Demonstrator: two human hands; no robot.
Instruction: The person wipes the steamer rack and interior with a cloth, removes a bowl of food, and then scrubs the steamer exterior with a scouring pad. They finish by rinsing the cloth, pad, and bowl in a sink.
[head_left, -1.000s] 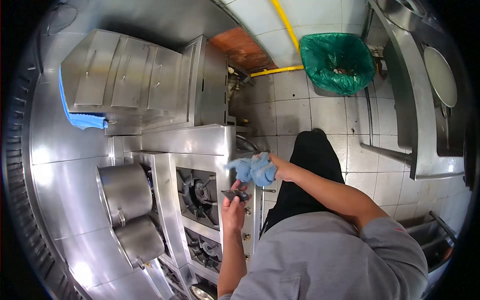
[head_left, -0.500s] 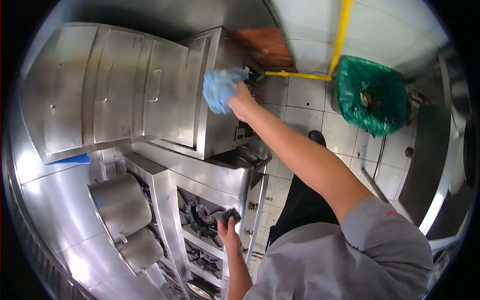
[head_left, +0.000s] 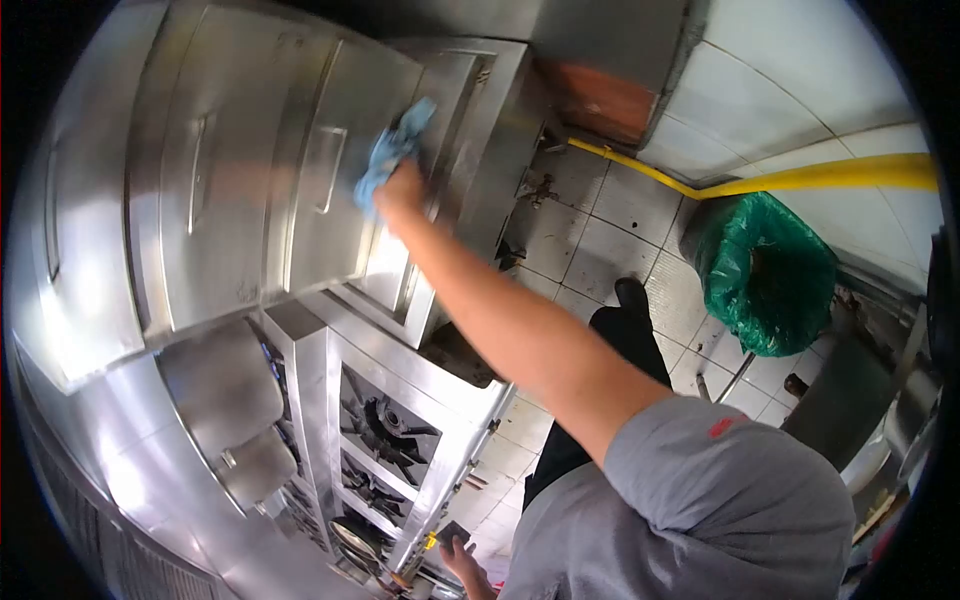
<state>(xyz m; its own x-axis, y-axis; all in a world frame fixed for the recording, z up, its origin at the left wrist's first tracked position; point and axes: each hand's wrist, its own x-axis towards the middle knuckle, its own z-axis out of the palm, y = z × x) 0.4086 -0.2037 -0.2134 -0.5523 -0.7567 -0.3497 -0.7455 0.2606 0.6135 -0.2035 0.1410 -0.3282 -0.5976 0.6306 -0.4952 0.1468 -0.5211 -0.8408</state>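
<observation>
My right hand (head_left: 400,192) is closed around a crumpled light blue cloth (head_left: 388,160), with the arm stretched far out. The cloth lies against the front of a large stainless steel unit (head_left: 305,215), beside its rightmost handle (head_left: 332,170). Low in the view, my left hand (head_left: 463,562) grips a small dark scouring pad (head_left: 453,536) near the front edge of the stove. Part of that hand is cut off by the frame's bottom.
A gas stove (head_left: 455,385) with black burners (head_left: 390,425) stands below the unit. Steel pots (head_left: 225,385) sit at left, and a pan (head_left: 357,540) near the bottom. A green-lined bin (head_left: 770,275) and a yellow pipe (head_left: 830,175) are at right.
My right hand has carried the blue cloth leftward, from the unit's side edge onto its front. My left hand has moved down, away from the burner, still with the dark pad. The view has shifted.
</observation>
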